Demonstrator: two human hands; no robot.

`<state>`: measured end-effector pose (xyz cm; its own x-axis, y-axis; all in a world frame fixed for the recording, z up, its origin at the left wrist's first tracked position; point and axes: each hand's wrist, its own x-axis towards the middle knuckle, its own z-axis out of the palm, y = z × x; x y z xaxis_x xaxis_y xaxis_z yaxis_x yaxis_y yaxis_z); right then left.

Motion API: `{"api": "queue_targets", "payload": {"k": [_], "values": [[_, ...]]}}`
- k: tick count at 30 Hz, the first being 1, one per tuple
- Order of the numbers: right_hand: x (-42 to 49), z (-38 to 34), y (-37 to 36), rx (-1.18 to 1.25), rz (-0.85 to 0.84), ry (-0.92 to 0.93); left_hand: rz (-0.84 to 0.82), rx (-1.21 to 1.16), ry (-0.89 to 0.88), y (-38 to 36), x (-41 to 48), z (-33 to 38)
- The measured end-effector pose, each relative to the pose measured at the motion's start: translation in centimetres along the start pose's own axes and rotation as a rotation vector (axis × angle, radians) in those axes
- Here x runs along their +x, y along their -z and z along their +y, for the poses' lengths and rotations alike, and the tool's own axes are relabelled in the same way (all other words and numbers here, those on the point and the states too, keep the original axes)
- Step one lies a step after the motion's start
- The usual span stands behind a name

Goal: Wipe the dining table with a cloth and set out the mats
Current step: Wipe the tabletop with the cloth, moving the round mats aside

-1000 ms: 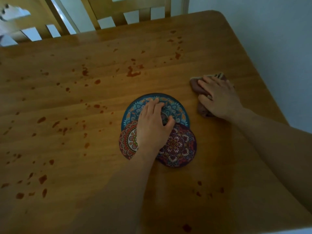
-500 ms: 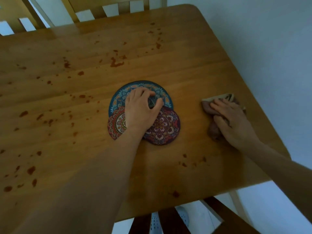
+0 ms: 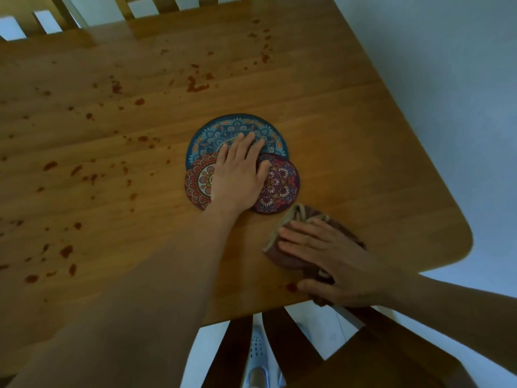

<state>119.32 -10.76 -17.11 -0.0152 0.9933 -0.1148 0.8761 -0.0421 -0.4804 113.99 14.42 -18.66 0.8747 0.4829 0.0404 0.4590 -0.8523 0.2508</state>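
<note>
Three round patterned mats overlap in the middle of the wooden table (image 3: 349,130): a blue mat (image 3: 221,133) at the back, a red mat (image 3: 198,180) front left, a purple mat (image 3: 279,186) front right. My left hand (image 3: 237,175) lies flat on them with straight fingers. A crumpled brown cloth (image 3: 282,253) sits near the table's front edge, just right of the mats. My right hand (image 3: 327,261) presses flat on the cloth with fingers spread. A red spot (image 3: 291,287) lies by my right thumb.
Reddish stains (image 3: 195,85) dot the far side and the left half of the table. A dark chair back (image 3: 293,345) stands under the front edge, with a white shoe (image 3: 257,348) on the floor. Light wooden chairs (image 3: 70,12) stand at the far edge.
My right hand has dragged the cloth from the table's right side toward the front edge, over the spots below the mats. My left hand stays on the mats.
</note>
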Motion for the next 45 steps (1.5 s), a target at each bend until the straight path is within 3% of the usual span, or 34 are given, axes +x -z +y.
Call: {"api": "queue_targets", "payload": {"k": [6,13,17,23,26,28,33,35,38,39,42,45], "values": [[2.2,-0.4,-0.6,-0.055,-0.076,0.156,-0.033,0.028,-0.001,0.2,-0.6,0.3],[4.1,-1.7,-0.9,-0.074,-0.022,0.181,-0.054,0.045,0.026,0.8,-0.3,0.9],[4.6,-2.6,-1.5,-0.145,-0.120,0.339,-0.057,0.040,0.050,0.6,-0.5,1.0],[2.7,-0.8,-0.1,-0.038,-0.212,0.441,-0.061,0.005,0.039,0.4,-0.7,0.4],[1.3,0.8,2.4,-0.046,-0.199,0.315,-0.058,0.008,0.037,0.2,-0.6,0.3],[0.5,1.7,4.5,0.005,-0.090,0.162,-0.048,0.007,0.035,0.1,-0.7,0.3],[1.3,2.3,8.8,0.943,0.331,-0.366,-0.016,0.017,0.042,0.1,-0.9,0.5],[1.8,3.3,9.3,1.102,0.472,-0.516,-0.004,0.020,0.043,0.1,-0.9,0.7],[1.7,4.7,8.4,0.605,0.613,-0.644,0.008,0.022,0.052,0.1,-1.0,0.8],[1.7,4.8,7.7,0.498,0.576,-0.629,0.016,0.025,0.054,0.0,-1.0,0.8],[2.6,5.0,4.3,0.034,0.231,-0.465,0.039,0.029,0.049,-0.1,-1.1,0.8],[4.1,6.2,3.6,-0.226,0.211,-0.355,0.055,0.036,0.055,-0.1,-1.0,0.8]]}}
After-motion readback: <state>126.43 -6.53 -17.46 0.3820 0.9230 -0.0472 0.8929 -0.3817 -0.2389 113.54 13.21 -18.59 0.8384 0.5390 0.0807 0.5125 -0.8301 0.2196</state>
